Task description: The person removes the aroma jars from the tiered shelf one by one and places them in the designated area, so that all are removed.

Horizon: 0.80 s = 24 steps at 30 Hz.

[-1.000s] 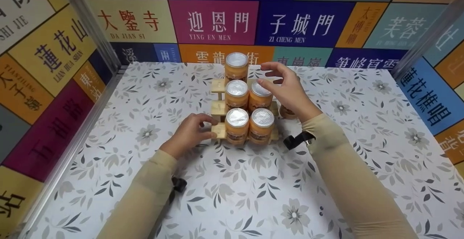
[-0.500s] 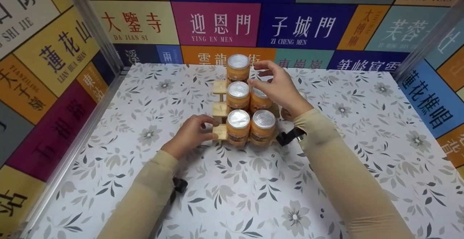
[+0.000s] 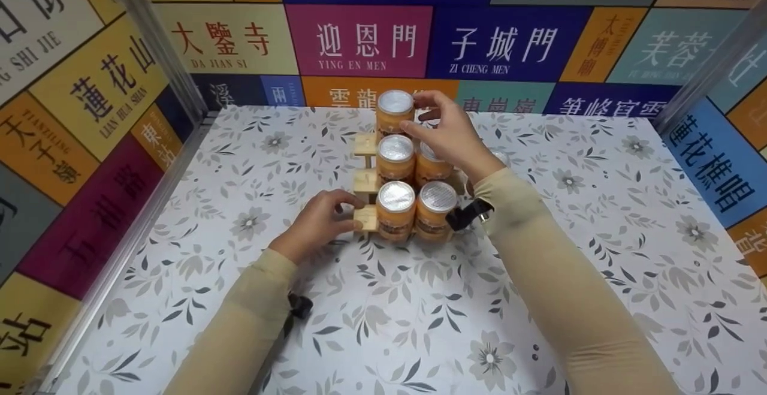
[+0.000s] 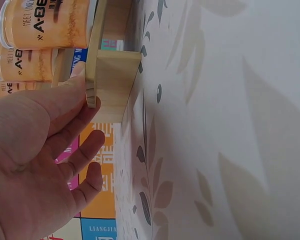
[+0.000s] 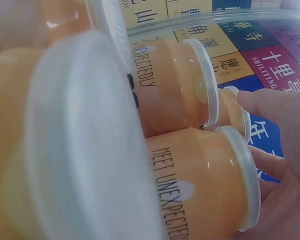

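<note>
A small three-step wooden rack (image 3: 366, 180) bears orange jars with silvery lids. Two, a left jar (image 3: 396, 209) and a right jar (image 3: 436, 206), stand on the lowest step; the middle step bears a left jar (image 3: 395, 158) and a right jar (image 3: 432, 166). A single top jar (image 3: 393, 120) is on the highest step. My left hand (image 3: 317, 221) pinches the left end of the lowest step between thumb and fingers, its other fingers loose in the left wrist view. At the top jar's right side is my right hand (image 3: 452, 134), fingers loosely curved and thumb (image 5: 262, 105) at its lid.
One more jar lid (image 3: 498, 156) shows behind the right wrist, beside the rack. The patterned table (image 3: 371, 335) ends at a back wall (image 3: 359, 41) of coloured signs, with a side wall (image 3: 84, 161) on the left.
My right hand has moved left from over the middle step's right jar to the top jar's side. My left hand keeps its place at the rack's lowest step.
</note>
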Tool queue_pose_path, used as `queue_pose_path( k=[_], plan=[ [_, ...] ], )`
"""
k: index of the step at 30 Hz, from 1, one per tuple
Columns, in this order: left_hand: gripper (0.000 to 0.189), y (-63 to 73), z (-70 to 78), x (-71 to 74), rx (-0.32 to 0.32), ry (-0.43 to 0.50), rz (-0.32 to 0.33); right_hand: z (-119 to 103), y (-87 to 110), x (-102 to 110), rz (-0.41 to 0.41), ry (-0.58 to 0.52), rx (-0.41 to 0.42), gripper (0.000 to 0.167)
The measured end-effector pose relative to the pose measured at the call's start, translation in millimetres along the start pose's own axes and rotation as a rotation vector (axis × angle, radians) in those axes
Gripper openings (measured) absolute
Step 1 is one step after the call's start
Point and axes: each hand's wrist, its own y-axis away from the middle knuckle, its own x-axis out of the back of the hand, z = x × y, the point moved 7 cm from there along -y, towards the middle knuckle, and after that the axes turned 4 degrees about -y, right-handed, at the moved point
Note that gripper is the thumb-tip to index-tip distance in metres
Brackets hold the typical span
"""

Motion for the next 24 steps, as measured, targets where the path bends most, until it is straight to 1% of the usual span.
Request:
queue_pose_path(
  k=[5, 9, 17, 19, 24],
  plan=[
    [0.035, 0.5, -1.7, -1.4, 0.012, 0.013, 0.001, -0.5, -6.1, -2.7, 0.002, -0.012, 0.001, 0.058],
    [0.037, 0.6, -3.2, -1.1, 0.025, 0.03, 0.001, -0.2, -11.6, -5.3, -0.001, 0.005, -0.002, 0.057],
    [0.038, 2.2, -3.4, -2.2, 0.016, 0.038, 0.007, -1.2, -18.4, -7.7, 0.004, 0.029, -0.003, 0.059],
    [0.037, 2.0, -2.7, -1.4, 0.015, 0.038, 0.007, -1.1, -19.2, -7.3, 0.014, 0.023, 0.002, 0.058],
    [0.036, 1.5, -1.0, -0.7, -0.013, 0.03, 0.009, -0.7, -18.5, -5.6, 0.041, -0.025, 0.017, 0.055]
  ],
)
